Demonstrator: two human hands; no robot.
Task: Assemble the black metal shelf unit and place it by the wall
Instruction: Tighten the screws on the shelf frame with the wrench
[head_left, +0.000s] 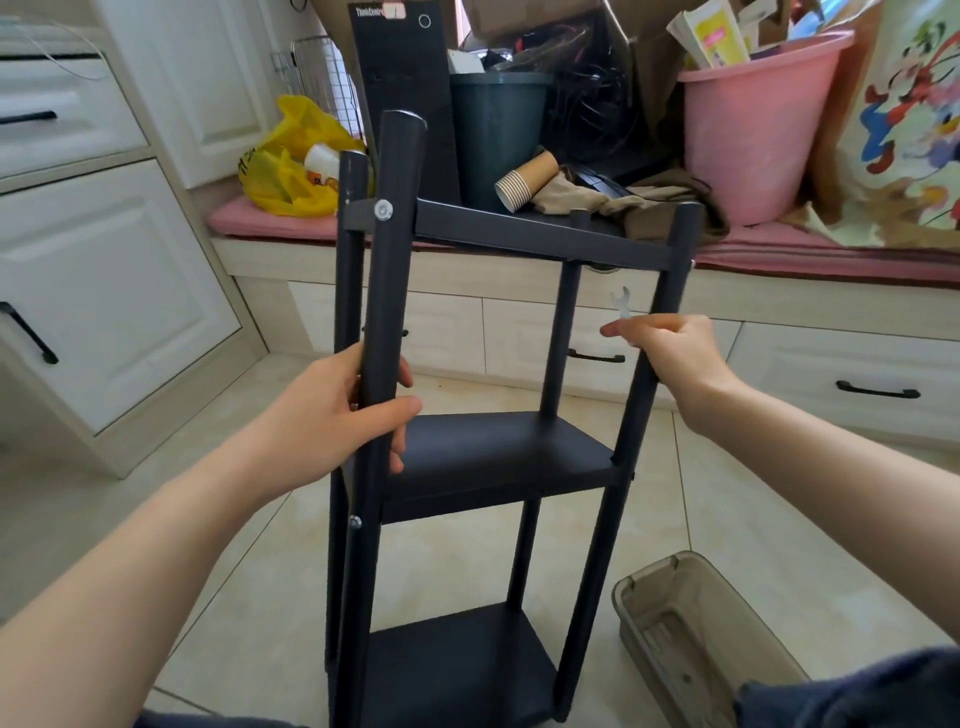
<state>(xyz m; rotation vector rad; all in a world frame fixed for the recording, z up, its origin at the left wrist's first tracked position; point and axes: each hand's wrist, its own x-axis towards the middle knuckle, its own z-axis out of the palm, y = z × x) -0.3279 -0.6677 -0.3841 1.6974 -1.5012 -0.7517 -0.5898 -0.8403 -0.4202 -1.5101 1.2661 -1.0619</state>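
The black metal shelf unit (498, 457) stands upright on the tiled floor in front of me, with three shelf panels and several round posts. My left hand (343, 415) grips the near left post between the top and middle panels. My right hand (670, 353) holds the near right post at about the same height and also pinches a small silver wrench (622, 306) that sticks up from its fingers. A silver bolt head (383, 210) shows at the top left corner and another (355, 521) lower on the left post.
A translucent grey plastic box (696, 644) lies on the floor at the lower right. Behind the unit runs a window bench with drawers (587, 332), piled with a pink bucket (753, 130), a dark bin (498, 135), paper cups (524, 182) and a yellow bag (291, 166). White cabinets (104, 260) stand left.
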